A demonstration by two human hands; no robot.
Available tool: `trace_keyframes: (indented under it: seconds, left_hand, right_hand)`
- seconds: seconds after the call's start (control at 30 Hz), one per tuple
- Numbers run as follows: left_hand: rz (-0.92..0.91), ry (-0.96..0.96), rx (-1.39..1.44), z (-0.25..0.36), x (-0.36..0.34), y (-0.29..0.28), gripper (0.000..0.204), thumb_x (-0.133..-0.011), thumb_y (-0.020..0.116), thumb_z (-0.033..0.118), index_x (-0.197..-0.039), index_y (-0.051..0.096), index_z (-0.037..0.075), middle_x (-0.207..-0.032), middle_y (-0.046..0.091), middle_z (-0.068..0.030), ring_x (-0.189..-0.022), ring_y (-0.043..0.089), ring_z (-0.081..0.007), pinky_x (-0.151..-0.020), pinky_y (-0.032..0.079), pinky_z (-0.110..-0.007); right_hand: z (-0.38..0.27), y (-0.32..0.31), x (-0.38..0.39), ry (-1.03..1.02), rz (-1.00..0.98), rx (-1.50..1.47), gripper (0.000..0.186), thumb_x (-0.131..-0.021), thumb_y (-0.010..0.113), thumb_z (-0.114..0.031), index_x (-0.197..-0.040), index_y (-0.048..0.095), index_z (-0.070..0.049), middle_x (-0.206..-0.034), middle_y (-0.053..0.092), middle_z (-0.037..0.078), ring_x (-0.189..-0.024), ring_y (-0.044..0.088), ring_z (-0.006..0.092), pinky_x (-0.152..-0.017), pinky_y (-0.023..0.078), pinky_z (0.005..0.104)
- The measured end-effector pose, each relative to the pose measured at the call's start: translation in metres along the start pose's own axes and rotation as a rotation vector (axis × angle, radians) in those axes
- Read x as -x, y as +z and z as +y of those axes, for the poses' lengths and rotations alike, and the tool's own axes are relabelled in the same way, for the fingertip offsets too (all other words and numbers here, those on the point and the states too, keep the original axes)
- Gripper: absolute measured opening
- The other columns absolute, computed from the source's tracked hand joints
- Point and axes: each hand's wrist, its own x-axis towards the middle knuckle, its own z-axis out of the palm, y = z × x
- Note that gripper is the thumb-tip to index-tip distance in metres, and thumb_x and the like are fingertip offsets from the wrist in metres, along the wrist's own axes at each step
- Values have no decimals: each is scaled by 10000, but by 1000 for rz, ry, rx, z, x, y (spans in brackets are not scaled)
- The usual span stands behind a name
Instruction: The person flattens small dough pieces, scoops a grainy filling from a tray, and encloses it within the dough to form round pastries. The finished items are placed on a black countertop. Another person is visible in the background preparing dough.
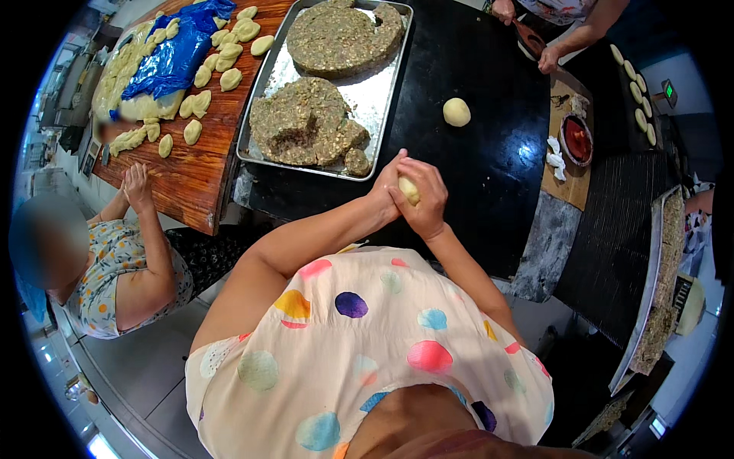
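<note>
Cupped together over the near side of the black table [474, 199], my left hand [388, 182] and my right hand [425, 197] close round a pale dough ball [409, 190]. Part of the ball shows between the fingers; the rest is hidden. A second smooth dough ball [456, 112] lies on the table, beyond my hands to the right. Just past my left hand is a metal tray [367, 99] bearing two large mounds of chunky brown filling [344, 38]. The nearer mound [294, 115] has a hollow dug in it, and a small filling ball [356, 161] sits at its corner.
On the left, a wooden table [191, 168] holds dough pieces [231, 79] and blue plastic [172, 57]. A co-worker [138, 268] stands there, hands together. Far right, another person's hands [549, 60] hold a tool. Nearby lie a bowl of red stuff [576, 141] and cardboard [558, 187].
</note>
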Motion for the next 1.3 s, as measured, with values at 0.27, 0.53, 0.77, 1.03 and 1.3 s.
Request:
trace_keyframes:
  seconds: [0.27, 0.53, 0.77, 1.03, 1.3]
  left_hand:
    - [261, 110, -209, 3, 6, 20, 434, -978, 435, 517, -989, 583, 108, -965, 615, -41, -929, 601, -173, -836, 497, -358]
    - [291, 103, -634, 21, 54, -54, 357, -967, 537, 345, -1116, 596, 27, -1068, 629, -84, -988, 616, -190, -892, 500, -329]
    - [433, 59, -732, 10, 53, -110, 252, -961, 562, 248, -1100, 606, 42, -1024, 623, -42, -933, 605, -133, -828, 510, -285]
    - [501, 71, -948, -11, 17, -137, 270, -928, 614, 243, -1136, 579, 75, -988, 583, 6, -867, 560, -81, -750, 479, -234]
    - [388, 31, -1061, 0, 24, -135, 237, -950, 578, 226, -1115, 594, 57, -1006, 616, 1, -875, 580, -86, -750, 490, -230]
  right_hand:
    - [32, 26, 8, 166, 113, -134, 208, -943, 492, -124, -923, 650, 10, -916, 669, 151, -879, 651, 282, -830, 505, 357]
    - [83, 31, -102, 205, 364, -254, 221, -963, 496, -127, -917, 663, 11, -928, 684, 100, -887, 632, 204, -843, 472, 310]
    - [216, 78, -72, -67, -130, 367, 252, -919, 555, -151, -1127, 639, -37, -1186, 624, 138, -1125, 577, 323, -968, 440, 377]
    - [156, 29, 51, 384, -657, 183, 473, -857, 634, -274, -1301, 560, -128, -1226, 595, 117, -1173, 539, 289, -982, 435, 379]
    - [149, 20, 12, 339, -1226, 350, 473, -683, 802, -331, -1080, 681, -103, -1032, 612, 88, -1031, 554, 277, -899, 460, 370]
